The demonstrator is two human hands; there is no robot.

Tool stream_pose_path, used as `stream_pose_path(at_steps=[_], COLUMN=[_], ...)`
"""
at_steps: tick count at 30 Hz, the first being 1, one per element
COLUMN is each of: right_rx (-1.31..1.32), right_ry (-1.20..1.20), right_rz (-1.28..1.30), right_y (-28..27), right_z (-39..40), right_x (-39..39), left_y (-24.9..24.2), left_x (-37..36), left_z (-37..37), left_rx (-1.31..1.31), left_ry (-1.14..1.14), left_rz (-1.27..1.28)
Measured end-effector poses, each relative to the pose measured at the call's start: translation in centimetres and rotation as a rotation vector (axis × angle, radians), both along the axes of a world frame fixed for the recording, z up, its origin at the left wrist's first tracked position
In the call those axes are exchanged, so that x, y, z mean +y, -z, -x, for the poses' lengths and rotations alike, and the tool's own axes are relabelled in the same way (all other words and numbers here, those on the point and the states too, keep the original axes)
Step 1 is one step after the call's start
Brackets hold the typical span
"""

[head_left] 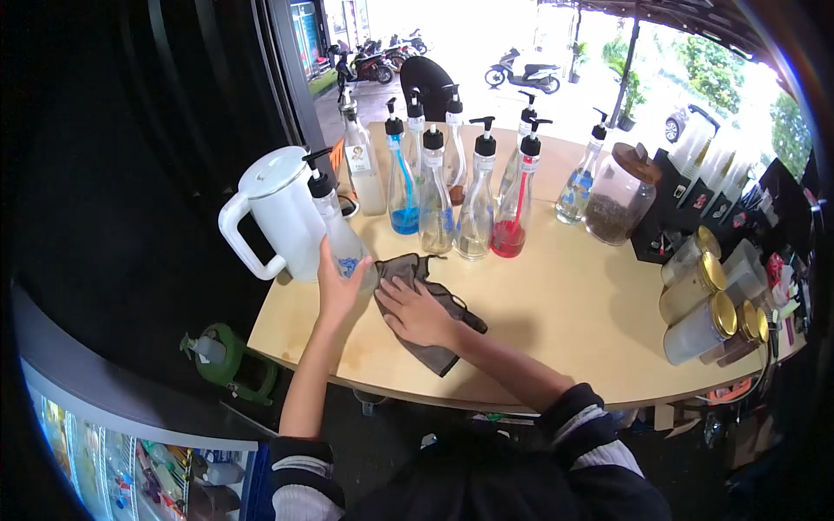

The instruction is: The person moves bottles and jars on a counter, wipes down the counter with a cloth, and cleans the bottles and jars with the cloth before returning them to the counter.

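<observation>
My left hand (pixel 337 286) is wrapped round the lower part of a clear pump bottle (pixel 337 227) with a black pump top, which stands beside a white jug (pixel 282 208). Flat on a dark grey cloth (pixel 430 352) lies my right hand (pixel 415 314), fingers spread, pressing it to the wooden table (pixel 539 330). Behind the cloth stand several pump bottles, among them one with blue liquid (pixel 404 217) and one with red liquid (pixel 509 236).
On the right are a glass jar with a wooden lid (pixel 617 208), gold-lidded jars (pixel 695 330) and a black rack (pixel 665 195) of cups. A tall bottle (pixel 365 178) stands behind the jug. A green gas cylinder (pixel 228 360) is at the lower left.
</observation>
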State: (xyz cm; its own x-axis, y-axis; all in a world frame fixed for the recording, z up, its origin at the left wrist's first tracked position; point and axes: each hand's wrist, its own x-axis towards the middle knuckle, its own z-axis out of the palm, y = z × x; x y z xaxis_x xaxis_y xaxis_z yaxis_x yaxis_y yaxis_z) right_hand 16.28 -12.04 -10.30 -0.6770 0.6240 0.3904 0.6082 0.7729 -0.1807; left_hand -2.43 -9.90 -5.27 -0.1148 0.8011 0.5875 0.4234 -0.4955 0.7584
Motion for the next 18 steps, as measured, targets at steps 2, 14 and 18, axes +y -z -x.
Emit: stream_pose_path(at_steps=[2,14,18], right_rx=[0.015,0.866,0.872], right_ry=[-0.098,0.27,0.326], right_rz=[0.058,-0.064,-0.005], right_y=[-0.1,-11.2,-12.9], right_z=[0.0,-7.0,-8.3], right_x=[-0.1,1.7,4.7], left_y=[0.7,0.2,1.0], left_x=[0.1,-0.1,-1.0], left_z=[0.2,0.8,-1.2], left_rx=[-0.031,-0.055,-0.048], left_ry=[-0.071,-0.034,-0.275], left_rz=[-0.029,0.067,-0.228])
